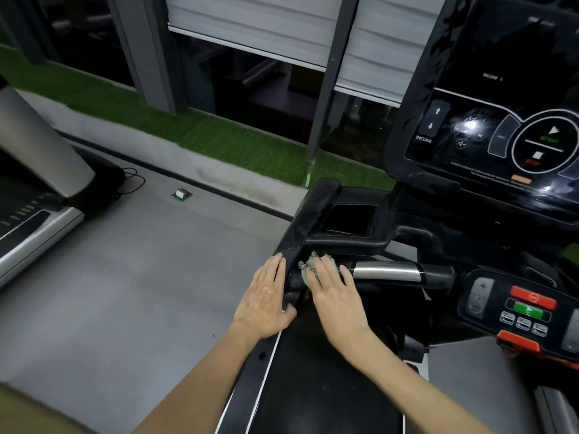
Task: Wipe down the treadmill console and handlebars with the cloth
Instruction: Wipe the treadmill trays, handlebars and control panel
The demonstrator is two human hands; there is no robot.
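Grey gym floor point(141, 277) spreads left of the hands. Left hand point(266, 300) rests flat against the black padded treadmill handlebar point(308, 220); right hand point(336, 296), fingers straight, presses a pale green cloth point(306, 272) onto it.

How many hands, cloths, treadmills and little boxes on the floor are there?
2 hands: left hand, right hand
1 cloth
2 treadmills: near treadmill, far treadmill
1 box
Total: 6
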